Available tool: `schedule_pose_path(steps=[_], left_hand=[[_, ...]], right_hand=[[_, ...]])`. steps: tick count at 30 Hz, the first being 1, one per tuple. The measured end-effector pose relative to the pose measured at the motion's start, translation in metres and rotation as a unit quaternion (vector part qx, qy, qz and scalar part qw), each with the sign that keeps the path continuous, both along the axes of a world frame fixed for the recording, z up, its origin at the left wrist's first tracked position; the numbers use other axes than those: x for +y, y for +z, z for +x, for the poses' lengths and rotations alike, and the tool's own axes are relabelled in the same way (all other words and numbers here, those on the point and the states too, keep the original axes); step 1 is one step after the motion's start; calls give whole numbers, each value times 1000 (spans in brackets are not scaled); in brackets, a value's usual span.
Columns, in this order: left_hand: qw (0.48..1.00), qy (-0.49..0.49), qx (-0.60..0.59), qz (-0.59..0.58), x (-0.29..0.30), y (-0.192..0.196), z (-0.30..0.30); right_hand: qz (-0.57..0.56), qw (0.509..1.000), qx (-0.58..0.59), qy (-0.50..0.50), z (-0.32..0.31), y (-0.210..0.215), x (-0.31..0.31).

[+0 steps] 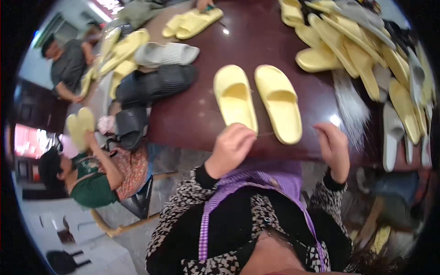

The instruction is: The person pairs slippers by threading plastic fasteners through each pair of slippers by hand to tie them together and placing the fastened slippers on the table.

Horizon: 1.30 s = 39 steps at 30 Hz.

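Two pale yellow slide slippers lie side by side before me on the dark red table, toes pointing away: the left slipper (pixel 236 103) and the right slipper (pixel 279 105). My left hand (pixel 231 149) is closed in a pinch at the left slipper's heel, and a faint thin line shows beside its fingertips. Over the table's near edge, right of the right slipper, my right hand (pixel 333 149) has its thumb and forefinger drawn together. What either pinch holds is too small to make out. Beyond the right hand lies a bundle of thin clear strands (pixel 350 107).
Yellow and grey slippers (pixel 337 41) are piled at the right. Black slippers (pixel 158 82) and a grey pair (pixel 167 54) lie at the left. A person in green (pixel 94 188) holds yellow slippers (pixel 81 128); another person (pixel 68 64) sits farther back. A hand (pixel 205 4) touches yellow slippers (pixel 192 23).
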<state>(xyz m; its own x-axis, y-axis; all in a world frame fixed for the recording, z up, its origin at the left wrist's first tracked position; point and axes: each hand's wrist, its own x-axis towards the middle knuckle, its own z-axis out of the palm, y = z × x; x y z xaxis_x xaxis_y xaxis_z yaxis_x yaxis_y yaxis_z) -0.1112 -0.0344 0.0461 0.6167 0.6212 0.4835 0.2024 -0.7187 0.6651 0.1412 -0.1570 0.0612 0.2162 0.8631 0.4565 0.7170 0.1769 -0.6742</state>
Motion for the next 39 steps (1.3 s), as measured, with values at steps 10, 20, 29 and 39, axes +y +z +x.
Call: schedule_pose_path(steps=[10,20,29,39], left_hand=[[997,10,59,51,-9,-28,-19],[982,35,123,138,-23,-35,-41],[973,52,136,181,-9,-39,-17],[951,120,214,187,15,-45,13]], right_hand=[[58,992,-108,13,-11,-34,43],[58,975,-211,39,-22,-63,65],[74,987,-133,54,-20,-79,95],[56,995,-77,2,-17,-60,85]])
